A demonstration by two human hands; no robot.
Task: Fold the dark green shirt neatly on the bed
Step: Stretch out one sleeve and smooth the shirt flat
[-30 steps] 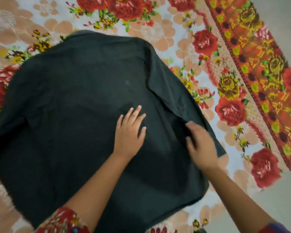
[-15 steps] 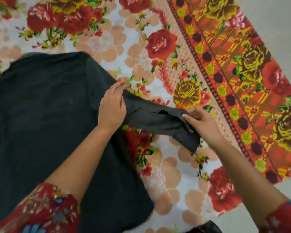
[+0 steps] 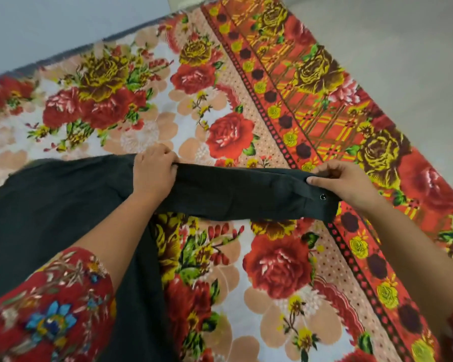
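While the shirt [image 3: 63, 218] lies flat, both hands' [image 3: 152, 176] [image 3: 348, 181] grips pinch its outstretched sleeve [image 3: 241, 194]

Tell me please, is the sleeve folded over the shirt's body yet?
No, the sleeve is stretched out sideways between the left hand and right hand.

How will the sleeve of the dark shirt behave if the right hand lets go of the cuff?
The sleeve probably flops onto the bedsheet: it stays straight only because both hands stretch it. It looks thin and light. The cuff with its button seems slightly stiffer.
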